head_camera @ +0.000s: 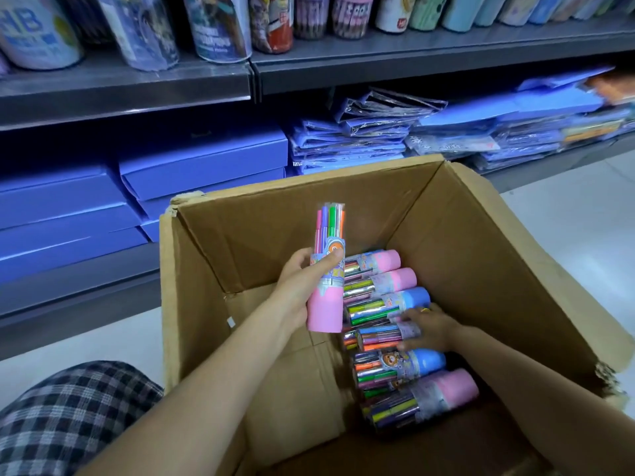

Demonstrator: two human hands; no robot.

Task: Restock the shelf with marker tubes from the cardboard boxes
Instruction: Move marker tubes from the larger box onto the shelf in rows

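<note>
The left hand (295, 286) holds one pink-capped tube (326, 269) upright above the box (481, 242), fingers curled round its clear middle, while the right hand (426, 329) reaches into the box, fingers spread over a tube (385, 334) in the row (395, 324) lying along the box's right wall. The tubes look light, stiff and slick plastic, probably best gripped mid-barrel. The shelf (412, 60) runs behind the box.

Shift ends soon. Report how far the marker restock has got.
Done: the cardboard box is open and partly bare on its left side. In hand: the left hand holds one pink-capped tube upright, and the right hand reaches onto the row of tubes. Left: that row is still boxed; shelf placement isn't visible.
</note>
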